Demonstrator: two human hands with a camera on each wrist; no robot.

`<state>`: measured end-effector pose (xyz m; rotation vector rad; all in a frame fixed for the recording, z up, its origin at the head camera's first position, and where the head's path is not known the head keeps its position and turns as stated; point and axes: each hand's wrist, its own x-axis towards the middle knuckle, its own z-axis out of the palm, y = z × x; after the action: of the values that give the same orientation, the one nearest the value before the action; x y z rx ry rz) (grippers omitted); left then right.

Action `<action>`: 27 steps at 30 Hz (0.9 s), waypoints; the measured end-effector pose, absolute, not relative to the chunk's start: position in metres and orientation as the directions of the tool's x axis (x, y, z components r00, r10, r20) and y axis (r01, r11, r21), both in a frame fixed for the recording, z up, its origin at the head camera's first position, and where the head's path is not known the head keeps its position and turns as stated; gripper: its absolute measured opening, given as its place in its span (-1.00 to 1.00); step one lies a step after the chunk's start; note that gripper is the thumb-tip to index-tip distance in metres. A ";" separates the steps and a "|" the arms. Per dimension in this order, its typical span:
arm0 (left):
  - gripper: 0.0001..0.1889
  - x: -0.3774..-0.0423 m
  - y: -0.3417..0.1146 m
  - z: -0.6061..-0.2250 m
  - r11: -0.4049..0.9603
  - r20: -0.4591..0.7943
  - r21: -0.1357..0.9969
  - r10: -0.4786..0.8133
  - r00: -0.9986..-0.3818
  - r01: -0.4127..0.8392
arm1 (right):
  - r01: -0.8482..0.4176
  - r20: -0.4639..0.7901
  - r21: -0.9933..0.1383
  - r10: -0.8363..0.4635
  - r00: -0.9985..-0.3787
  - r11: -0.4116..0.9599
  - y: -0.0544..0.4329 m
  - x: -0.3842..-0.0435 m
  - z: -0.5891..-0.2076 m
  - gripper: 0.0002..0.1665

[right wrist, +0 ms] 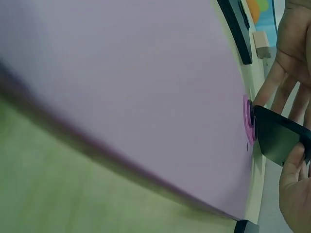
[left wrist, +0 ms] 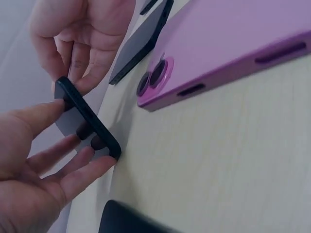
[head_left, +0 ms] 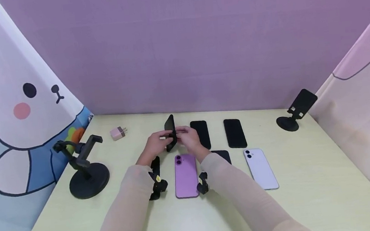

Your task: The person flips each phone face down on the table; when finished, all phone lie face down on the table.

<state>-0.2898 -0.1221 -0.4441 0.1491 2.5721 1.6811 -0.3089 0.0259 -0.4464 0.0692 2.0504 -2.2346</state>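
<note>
A black phone (head_left: 169, 123) stands upright on its edge between both hands. My left hand (head_left: 155, 144) holds it from the left, thumb near one corner and fingertips against its glossy face, as the left wrist view shows on the phone (left wrist: 90, 116). From the other side my right hand (head_left: 189, 138) grips it; in the right wrist view the right thumb (right wrist: 294, 158) presses on the dark flat side. Nearer the person lies a purple phone (head_left: 186, 176), camera side up. A dark phone (head_left: 155, 165) is partly hidden beneath the left wrist.
Two black phones (head_left: 201, 134) (head_left: 235, 133) lie to the right, and another dark phone (head_left: 223, 154) is half covered by the right sleeve. Farther right is a white phone (head_left: 261, 168). Black stands (head_left: 89, 179) (head_left: 301, 104) are at both sides; a pink charger (head_left: 117, 133) sits back left.
</note>
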 end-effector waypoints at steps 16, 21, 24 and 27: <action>-0.57 -0.294 -0.116 -0.447 -0.010 -0.035 0.999 0.078 -0.996 -0.036 | 0.065 -0.073 -0.996 -0.140 -0.987 0.061 0.030 -0.304 -0.448 -0.60; -0.56 -0.295 -0.121 -0.446 0.057 -0.033 0.998 0.031 -0.999 -0.031 | 0.074 -0.108 -0.978 -0.168 -0.980 0.195 0.030 -0.301 -0.448 -0.61; -0.55 -0.294 -0.125 -0.445 0.211 -0.004 0.978 0.013 -1.000 -0.001 | 0.074 -0.123 -0.963 -0.174 -0.977 0.261 0.030 -0.300 -0.448 -0.61; -0.57 -0.296 -0.131 -0.444 0.426 0.052 0.903 0.011 -0.999 0.052 | 0.064 -0.129 -0.936 -0.168 -0.977 0.345 0.030 -0.300 -0.450 -0.59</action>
<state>-0.2955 -0.1305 -0.4444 0.0593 2.6838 1.7029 -0.2998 0.0298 -0.4497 -0.0945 2.4038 -1.6872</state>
